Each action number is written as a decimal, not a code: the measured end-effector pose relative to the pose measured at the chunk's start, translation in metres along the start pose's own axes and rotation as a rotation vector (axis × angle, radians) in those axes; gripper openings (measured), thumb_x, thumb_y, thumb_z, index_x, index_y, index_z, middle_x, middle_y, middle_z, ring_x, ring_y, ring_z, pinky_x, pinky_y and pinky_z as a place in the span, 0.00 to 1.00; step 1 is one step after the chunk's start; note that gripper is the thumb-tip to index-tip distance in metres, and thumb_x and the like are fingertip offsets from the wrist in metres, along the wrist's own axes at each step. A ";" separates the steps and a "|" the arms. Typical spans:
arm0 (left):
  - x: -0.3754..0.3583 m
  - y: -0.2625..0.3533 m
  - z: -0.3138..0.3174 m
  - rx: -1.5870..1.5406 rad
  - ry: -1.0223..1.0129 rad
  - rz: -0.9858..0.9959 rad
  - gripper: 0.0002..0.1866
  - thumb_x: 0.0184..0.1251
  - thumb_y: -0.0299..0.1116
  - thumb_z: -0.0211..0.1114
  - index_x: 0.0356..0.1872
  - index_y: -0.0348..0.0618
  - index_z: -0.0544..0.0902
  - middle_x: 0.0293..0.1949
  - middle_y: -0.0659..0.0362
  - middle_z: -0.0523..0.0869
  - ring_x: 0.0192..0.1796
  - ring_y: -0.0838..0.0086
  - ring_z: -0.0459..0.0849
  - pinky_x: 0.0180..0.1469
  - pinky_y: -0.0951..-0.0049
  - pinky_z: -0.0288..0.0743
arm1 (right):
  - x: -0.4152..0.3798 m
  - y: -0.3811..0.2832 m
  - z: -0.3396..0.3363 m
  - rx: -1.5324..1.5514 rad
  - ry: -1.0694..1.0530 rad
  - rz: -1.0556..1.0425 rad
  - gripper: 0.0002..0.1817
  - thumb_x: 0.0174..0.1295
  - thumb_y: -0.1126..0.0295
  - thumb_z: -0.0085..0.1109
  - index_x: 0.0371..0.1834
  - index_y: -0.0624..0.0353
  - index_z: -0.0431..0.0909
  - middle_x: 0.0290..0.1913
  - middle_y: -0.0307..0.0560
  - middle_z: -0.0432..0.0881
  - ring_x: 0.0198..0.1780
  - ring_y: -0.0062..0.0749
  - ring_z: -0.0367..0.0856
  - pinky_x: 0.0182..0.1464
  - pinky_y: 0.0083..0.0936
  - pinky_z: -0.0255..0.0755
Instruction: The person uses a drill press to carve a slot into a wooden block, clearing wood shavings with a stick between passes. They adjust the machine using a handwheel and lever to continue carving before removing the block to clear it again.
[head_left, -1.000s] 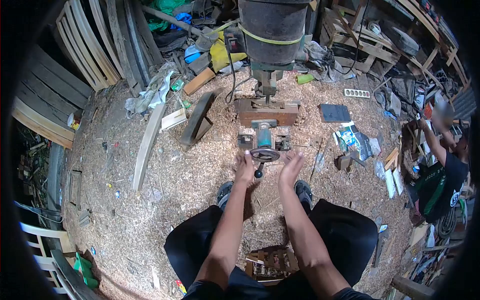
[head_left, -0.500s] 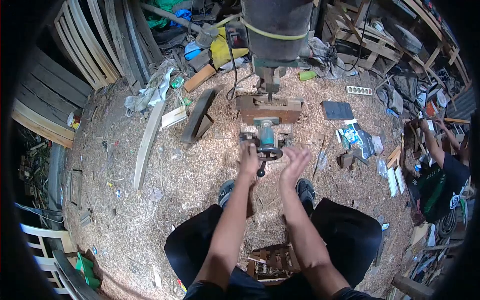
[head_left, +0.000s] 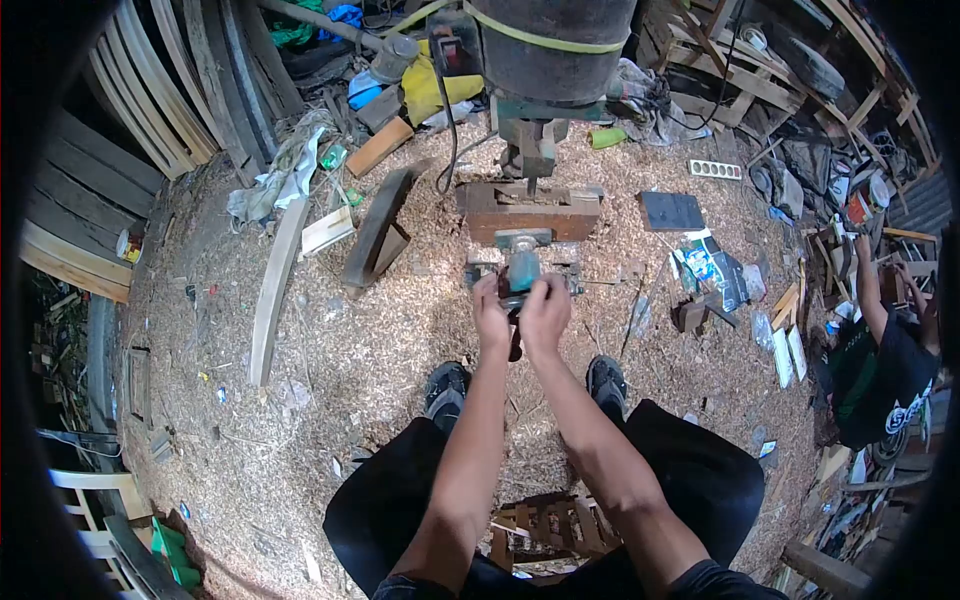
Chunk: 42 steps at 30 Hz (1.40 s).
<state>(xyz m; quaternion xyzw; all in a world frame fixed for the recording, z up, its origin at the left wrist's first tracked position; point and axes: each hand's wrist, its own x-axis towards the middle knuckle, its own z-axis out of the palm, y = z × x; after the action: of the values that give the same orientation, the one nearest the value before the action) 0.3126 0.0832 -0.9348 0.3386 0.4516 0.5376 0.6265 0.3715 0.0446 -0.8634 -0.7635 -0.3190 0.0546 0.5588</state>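
My left hand (head_left: 490, 315) is closed round the left side of a dark handwheel (head_left: 514, 301). On the wheel's right side my right hand (head_left: 545, 312) grips the rim, so both hands cover much of it. A crank knob (head_left: 515, 346) hangs below between my wrists. Just beyond the wheel is the green vise screw housing (head_left: 523, 270). A brown wooden block (head_left: 535, 218), with a slot in its top, sits in the vise. Above it a drill bit (head_left: 531, 186) points down from the machine's head (head_left: 530, 140), under a large dark motor (head_left: 550, 60).
Wood shavings cover the floor (head_left: 400, 340). On the left lie a curved plank (head_left: 277, 300) and a dark beam (head_left: 380, 225). A black slab (head_left: 671, 211) and power strip (head_left: 714, 170) lie to the right. Another person (head_left: 885, 360) works at the far right.
My right hand, spread and apart from the wheel before, has closed on its right side. My left hand stays on the wheel. The view has shifted slightly.
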 end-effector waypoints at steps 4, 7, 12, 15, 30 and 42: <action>0.008 0.037 -0.013 0.434 -0.201 -0.202 0.28 0.74 0.41 0.43 0.70 0.36 0.59 0.68 0.44 0.65 0.72 0.57 0.60 0.73 0.59 0.51 | 0.002 0.026 -0.007 0.410 -0.131 0.183 0.16 0.67 0.61 0.40 0.42 0.62 0.73 0.41 0.52 0.76 0.46 0.40 0.73 0.53 0.35 0.65; -0.009 0.083 0.032 0.811 -0.070 -0.014 0.35 0.72 0.53 0.47 0.72 0.40 0.57 0.72 0.42 0.57 0.76 0.49 0.49 0.75 0.48 0.39 | 0.018 0.037 -0.012 0.613 -0.124 0.495 0.25 0.74 0.52 0.30 0.50 0.63 0.70 0.48 0.50 0.73 0.50 0.37 0.71 0.58 0.34 0.63; -0.012 0.072 0.050 0.962 0.006 0.300 0.30 0.69 0.48 0.53 0.66 0.40 0.65 0.68 0.41 0.65 0.73 0.47 0.57 0.73 0.52 0.48 | 0.018 0.067 0.001 0.613 -0.303 0.368 0.34 0.75 0.44 0.21 0.63 0.63 0.64 0.57 0.54 0.69 0.60 0.39 0.68 0.66 0.34 0.58; -0.011 0.072 0.041 0.786 -0.008 0.194 0.29 0.70 0.44 0.51 0.66 0.36 0.65 0.68 0.42 0.65 0.72 0.51 0.60 0.73 0.62 0.52 | 0.022 0.032 -0.006 0.498 -0.285 0.204 0.40 0.72 0.37 0.20 0.65 0.62 0.64 0.58 0.56 0.72 0.62 0.43 0.68 0.68 0.38 0.57; -0.002 0.094 0.051 1.072 -0.228 0.108 0.38 0.74 0.58 0.38 0.75 0.43 0.47 0.77 0.46 0.41 0.79 0.55 0.32 0.74 0.45 0.24 | 0.024 0.052 -0.005 0.659 -0.360 0.126 0.39 0.72 0.39 0.23 0.68 0.64 0.59 0.66 0.55 0.64 0.68 0.41 0.62 0.72 0.37 0.50; 0.008 0.058 0.019 0.252 -0.169 0.010 0.31 0.72 0.46 0.42 0.72 0.43 0.60 0.74 0.51 0.57 0.75 0.59 0.53 0.73 0.55 0.47 | 0.034 0.029 -0.010 0.380 -0.335 -0.067 0.35 0.72 0.42 0.33 0.63 0.66 0.65 0.58 0.59 0.73 0.62 0.45 0.70 0.66 0.36 0.59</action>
<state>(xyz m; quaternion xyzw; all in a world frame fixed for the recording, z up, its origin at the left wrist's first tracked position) 0.3091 0.1038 -0.8770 0.4608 0.4595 0.4491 0.6122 0.4154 0.0501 -0.8759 -0.6140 -0.4162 0.2206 0.6334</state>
